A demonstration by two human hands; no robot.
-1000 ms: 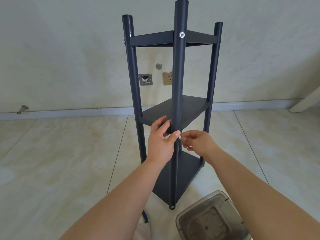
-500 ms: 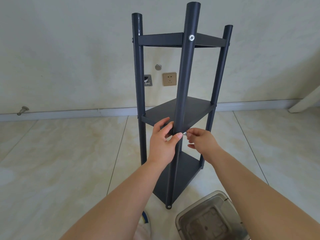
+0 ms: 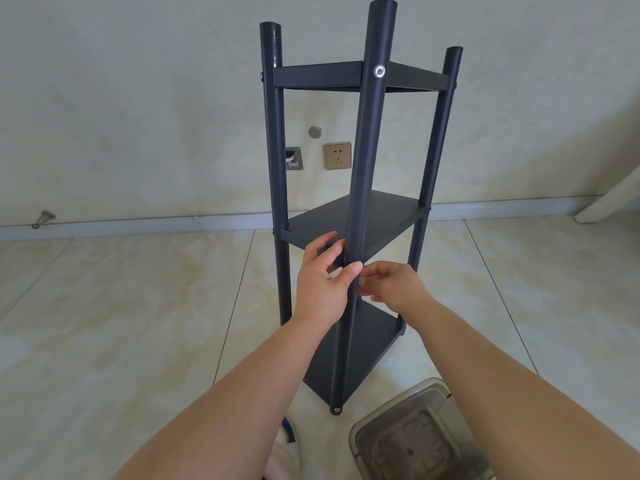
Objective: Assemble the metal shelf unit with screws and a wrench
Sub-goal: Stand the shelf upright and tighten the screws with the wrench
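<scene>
While our left hand grips the stiff, light-looking front post, our right hand at three o'clock pinches something unseen, likely a screw.

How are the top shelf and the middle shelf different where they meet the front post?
The top shelf shows a silver screw through the front post; at the middle shelf no screw head shows, and the left hand grips the post there while the right hand works beside it. Both shelves are dark metal.
</scene>
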